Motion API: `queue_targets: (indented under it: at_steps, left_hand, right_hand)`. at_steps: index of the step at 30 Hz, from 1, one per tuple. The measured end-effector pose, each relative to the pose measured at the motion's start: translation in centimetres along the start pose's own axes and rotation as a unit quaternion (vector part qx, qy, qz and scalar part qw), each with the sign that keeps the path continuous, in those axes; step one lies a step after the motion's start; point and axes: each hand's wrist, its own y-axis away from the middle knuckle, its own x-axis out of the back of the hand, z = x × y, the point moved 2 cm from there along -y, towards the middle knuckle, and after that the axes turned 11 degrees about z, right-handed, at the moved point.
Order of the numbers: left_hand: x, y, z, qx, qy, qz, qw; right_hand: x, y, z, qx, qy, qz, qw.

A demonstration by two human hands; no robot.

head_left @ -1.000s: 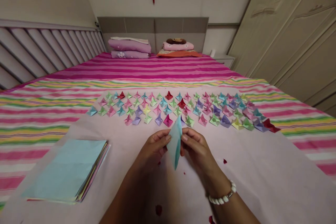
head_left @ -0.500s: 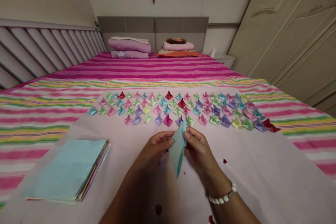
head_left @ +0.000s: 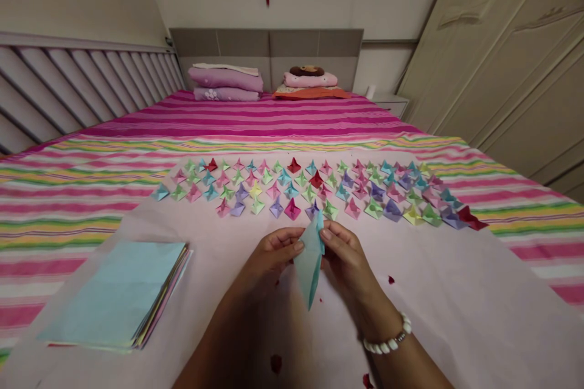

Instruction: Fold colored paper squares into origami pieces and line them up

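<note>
Between my two hands a folded light blue paper (head_left: 309, 262) is held up on edge, its pointed end downward. My left hand (head_left: 278, 249) pinches its left side with thumb and fingers. My right hand (head_left: 343, 250) grips the upper right edge, thumb on the near side; the fingers behind the paper are partly hidden. Past the hands, several rows of small folded paper boats (head_left: 292, 209) in many colours stand on a pale sheet (head_left: 456, 292).
To the left lies a stack of coloured paper (head_left: 118, 292) with light blue on top. Small dark red scraps (head_left: 276, 364) are scattered near my forearms. The sheet covers part of a striped bedspread (head_left: 255, 121). Folded bedding (head_left: 225, 80) sits by the headboard (head_left: 269, 45).
Almost nothing differs. Both hands keep the blue paper in the same grip, and the whole view has shifted very slightly.
</note>
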Motion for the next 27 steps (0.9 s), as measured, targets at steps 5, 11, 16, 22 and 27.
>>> queue_targets:
  at_steps: [5,11,16,22,27]
  left_hand:
    - [-0.1,0.1,0.0,0.003,-0.001,0.005,1.0]
    - [-0.2,0.1,0.2,-0.005,-0.004,0.018,1.0]
    - [0.1,-0.2,0.0,-0.028,-0.029,0.048,0.998]
    - [0.9,-0.8,-0.1,-0.107,-0.121,0.152,0.975]
    - [0.6,-0.8,-0.3,-0.143,-0.131,0.189,0.963]
  right_hand:
    - [0.1,-0.1,0.1,-0.006,0.007,0.0,1.0]
    - [0.1,-0.1,0.2,-0.005,-0.001,0.008,1.0]
    - [0.2,-0.1,0.1,0.003,0.022,0.026,0.999]
    - [0.0,-0.3,0.2,0.019,0.057,0.029,0.998]
    - [-0.5,-0.4,0.1,0.049,0.119,0.059,0.99]
